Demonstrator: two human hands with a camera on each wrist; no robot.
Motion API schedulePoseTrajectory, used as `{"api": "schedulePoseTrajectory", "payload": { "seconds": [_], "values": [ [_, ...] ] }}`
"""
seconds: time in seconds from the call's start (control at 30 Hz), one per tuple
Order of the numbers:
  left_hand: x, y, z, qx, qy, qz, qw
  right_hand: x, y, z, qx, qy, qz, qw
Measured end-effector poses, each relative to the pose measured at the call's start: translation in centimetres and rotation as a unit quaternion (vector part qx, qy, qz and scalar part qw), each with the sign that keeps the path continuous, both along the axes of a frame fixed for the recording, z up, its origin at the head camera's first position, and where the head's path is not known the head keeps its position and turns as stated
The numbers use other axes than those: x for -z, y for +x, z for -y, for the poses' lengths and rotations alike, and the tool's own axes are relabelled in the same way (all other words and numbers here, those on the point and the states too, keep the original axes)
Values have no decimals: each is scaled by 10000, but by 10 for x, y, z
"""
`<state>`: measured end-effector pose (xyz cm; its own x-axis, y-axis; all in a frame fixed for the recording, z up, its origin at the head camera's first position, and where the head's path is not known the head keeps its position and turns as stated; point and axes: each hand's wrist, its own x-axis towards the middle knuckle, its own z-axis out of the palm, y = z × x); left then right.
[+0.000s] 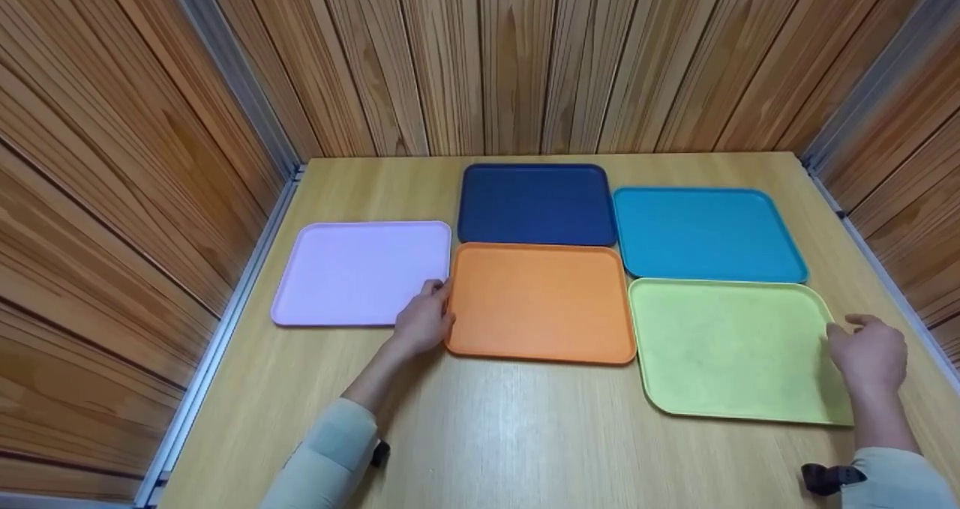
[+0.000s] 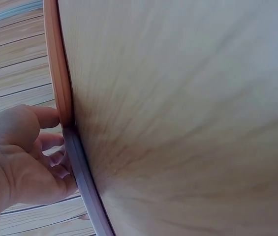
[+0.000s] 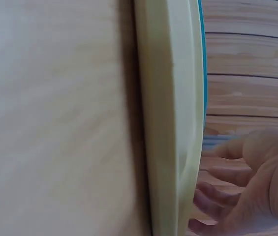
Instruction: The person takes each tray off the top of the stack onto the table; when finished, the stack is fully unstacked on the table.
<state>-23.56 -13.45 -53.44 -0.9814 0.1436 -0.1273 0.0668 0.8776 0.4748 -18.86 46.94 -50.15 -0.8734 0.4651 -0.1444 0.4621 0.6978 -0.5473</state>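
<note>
My left hand point(image 1: 424, 318) is at the left edge of an orange tray point(image 1: 541, 303), beside the right end of a lilac tray point(image 1: 364, 273). In the left wrist view its thumb meets the orange rim point(image 2: 60, 69), while the loosely bent fingers lie behind the lilac rim point(image 2: 83, 174). At the right edge of a light green tray point(image 1: 739, 348) is my right hand point(image 1: 870, 353), its fingers loosely bent beside the rim. The right wrist view shows that hand point(image 3: 257, 182) near the green rim point(image 3: 161, 113), gripping nothing.
A navy tray point(image 1: 536, 204) lies behind the orange one, and a teal tray point(image 1: 709, 234) behind the green one. All lie flat on a light wooden table point(image 1: 517, 434). Wood-plank walls point(image 1: 517, 59) with metal corner rails point(image 1: 232, 67) enclose its back and sides.
</note>
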Motion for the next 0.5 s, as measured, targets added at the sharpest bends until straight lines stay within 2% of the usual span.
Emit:
{"api": "schedulePoseTrajectory", "payload": {
  "seconds": [0.07, 0.2, 0.37, 0.5],
  "values": [
    [1, 0, 0, 22, 79, -9, 10000, 4, -4, 10, 72, 179, -525, 9984],
    [1, 0, 2, 137, 389, -99, 9991, 7, -13, 34, -32, 82, -1336, 9910],
    [-5, 0, 3, 125, 872, -299, 9957, 1, -26, 74, -758, -267, -1938, 9777],
    [-15, 0, 0, 134, 784, -638, 9948, -6, -37, 112, -1473, -342, -2294, 9615]
  ]
}}
